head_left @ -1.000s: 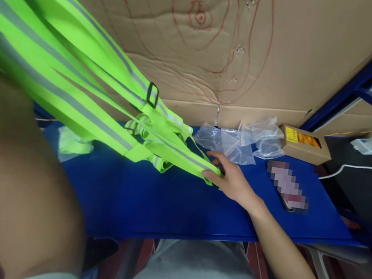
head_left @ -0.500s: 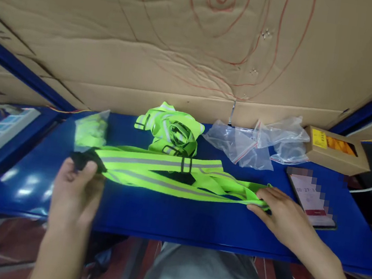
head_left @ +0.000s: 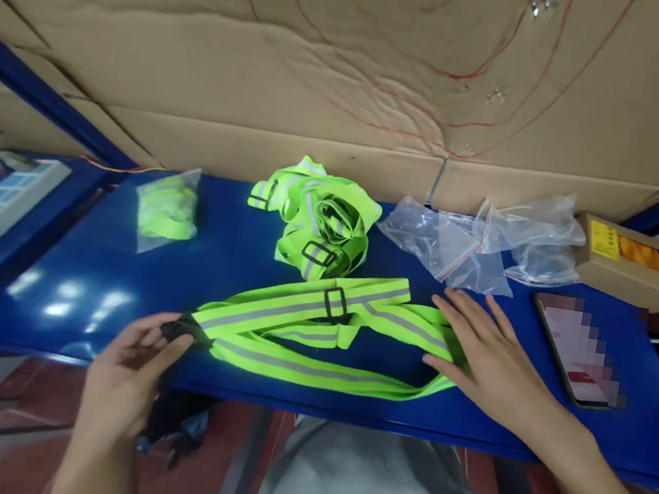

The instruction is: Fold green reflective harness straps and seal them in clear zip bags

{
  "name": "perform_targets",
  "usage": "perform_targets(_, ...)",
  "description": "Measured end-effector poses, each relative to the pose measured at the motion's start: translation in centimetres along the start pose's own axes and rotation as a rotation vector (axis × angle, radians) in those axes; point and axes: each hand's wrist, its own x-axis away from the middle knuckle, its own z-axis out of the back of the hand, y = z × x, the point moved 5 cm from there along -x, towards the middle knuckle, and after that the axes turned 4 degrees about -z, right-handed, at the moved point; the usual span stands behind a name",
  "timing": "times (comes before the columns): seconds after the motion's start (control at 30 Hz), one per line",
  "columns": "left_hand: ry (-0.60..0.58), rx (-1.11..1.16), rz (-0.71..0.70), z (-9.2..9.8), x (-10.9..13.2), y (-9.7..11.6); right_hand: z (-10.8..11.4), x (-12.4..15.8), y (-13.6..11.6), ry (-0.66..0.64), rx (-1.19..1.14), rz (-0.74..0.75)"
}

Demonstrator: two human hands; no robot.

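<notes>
A neon-green reflective strap harness (head_left: 311, 372) with grey stripes and a black slider buckle lies stretched along the front of the blue table (head_left: 84, 268). My left hand (head_left: 129, 366) pinches the black piece at its left end between thumb and fingers. Over the harness's right end rests my right hand (head_left: 491, 362), its fingers spread and flat, touching the looped straps. Behind, a second reflective harness (head_left: 320, 225) sits in a crumpled heap with its buckles showing.
A clear bag with folded green straps (head_left: 166, 214) lies at the back left. Empty zip bags (head_left: 466, 243), a cardboard box (head_left: 640, 260) and a phone (head_left: 574, 350) are on the right. Cardboard (head_left: 330, 74) walls the back. A white power strip (head_left: 1, 206) is far left.
My right hand has opened from its grip on the strap end and now lies flat over it. The harness has come down nearer the table's front edge, its loops spread wider.
</notes>
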Motion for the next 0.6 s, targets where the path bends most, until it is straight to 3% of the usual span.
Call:
perform_targets(0.1, 0.044, 0.022, -0.039, 1.0, -0.3, -0.1, -1.4, -0.5, 2.2, -0.055, 0.027, -0.074)
perform_targets(0.17, 0.076, 0.058, -0.088, 1.3, -0.4, -0.1, -1.1, -0.6, 3.6, -0.033, -0.026, -0.15)
perform_targets(0.4, 0.163, 0.102, -0.34, 1.0, -0.1, 1.0, 3.5, -0.4, 6.3, 0.169, -0.584, -0.357)
perform_targets(0.47, 0.162, 0.097, -0.396, 0.8, -0.1, 1.3, 3.9, -0.5, 7.2, 0.048, -0.709, -0.445)
perform_targets(0.6, 0.172, 0.05, -0.365, 0.5, -0.5, 1.4, 3.1, -0.8, 7.6, -0.531, -0.807, -0.387)
